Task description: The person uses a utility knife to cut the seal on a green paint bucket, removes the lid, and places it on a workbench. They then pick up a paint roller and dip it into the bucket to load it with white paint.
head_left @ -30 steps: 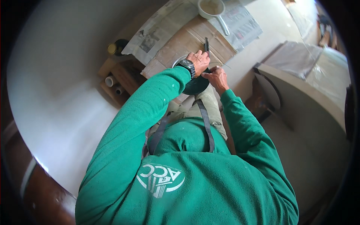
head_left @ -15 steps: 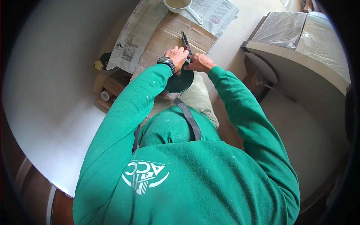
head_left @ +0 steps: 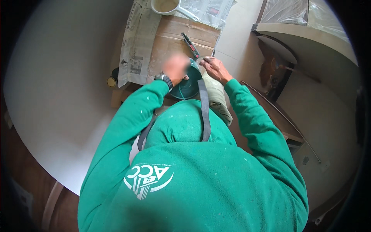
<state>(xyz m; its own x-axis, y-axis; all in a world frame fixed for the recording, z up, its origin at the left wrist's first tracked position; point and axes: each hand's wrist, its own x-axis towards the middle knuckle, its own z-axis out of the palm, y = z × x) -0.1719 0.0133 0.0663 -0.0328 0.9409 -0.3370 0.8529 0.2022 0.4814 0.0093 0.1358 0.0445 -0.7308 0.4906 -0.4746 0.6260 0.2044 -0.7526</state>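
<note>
At the near edge of the cardboard (head_left: 168,38), a dark green round dish (head_left: 192,89) sits just in front of the person's lap, between the two hands. Left hand (head_left: 176,69): placed over the far left part of the dish; one digit tip shows against the interior. Blur covers most of the fingers, so whether they grip cannot be told. Right hand (head_left: 217,70): just beyond the right rim, fingers bent inward with the tips close together; whether anything is pinched there is too small to confirm.

Status of work: handling of the dish appears to be under way. A pale strand (head_left: 181,92) lies across its lower interior. The dish is not yet set clear of the hands; the amount of work left cannot be judged.

Items out of hand: the utility cutter (head_left: 190,45) lies on the cardboard, its lower end near the dish. The white pan (head_left: 168,13) stands at the far end, beside printed newspaper (head_left: 218,11), its handle angled right.
</note>
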